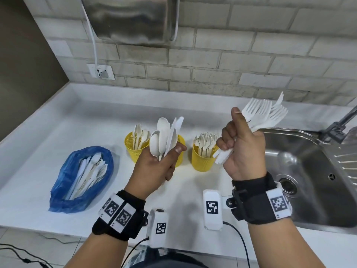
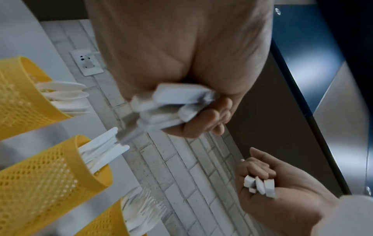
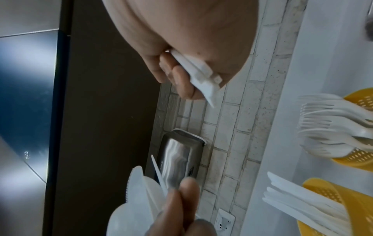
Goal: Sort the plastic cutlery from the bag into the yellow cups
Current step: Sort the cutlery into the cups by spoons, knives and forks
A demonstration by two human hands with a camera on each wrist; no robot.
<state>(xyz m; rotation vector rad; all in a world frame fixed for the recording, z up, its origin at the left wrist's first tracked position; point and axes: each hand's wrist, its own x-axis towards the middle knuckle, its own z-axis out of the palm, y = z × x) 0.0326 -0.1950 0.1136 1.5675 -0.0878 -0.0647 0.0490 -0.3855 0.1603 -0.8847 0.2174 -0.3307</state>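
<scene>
My left hand [image 1: 164, 158] grips a bunch of white spoons and knives [image 1: 166, 136], held upright over the counter in front of the middle yellow cup [image 1: 181, 149]. My right hand [image 1: 234, 138] is fisted round a bundle of white forks [image 1: 264, 113], tines up and to the right, above the right yellow cup [image 1: 202, 159], which holds forks. The left yellow cup [image 1: 135, 151] holds spoons. In the left wrist view the middle cup [image 2: 50, 175] holds knives. The blue bag [image 1: 63, 194] lies open at the left with more cutlery inside.
A steel sink [image 1: 309, 171] with a tap [image 1: 343, 120] lies right of the cups. A steel wall dispenser [image 1: 131, 18] hangs above, its cord running to a socket [image 1: 100, 71]. Brick wall behind; the white counter's front edge is near my wrists.
</scene>
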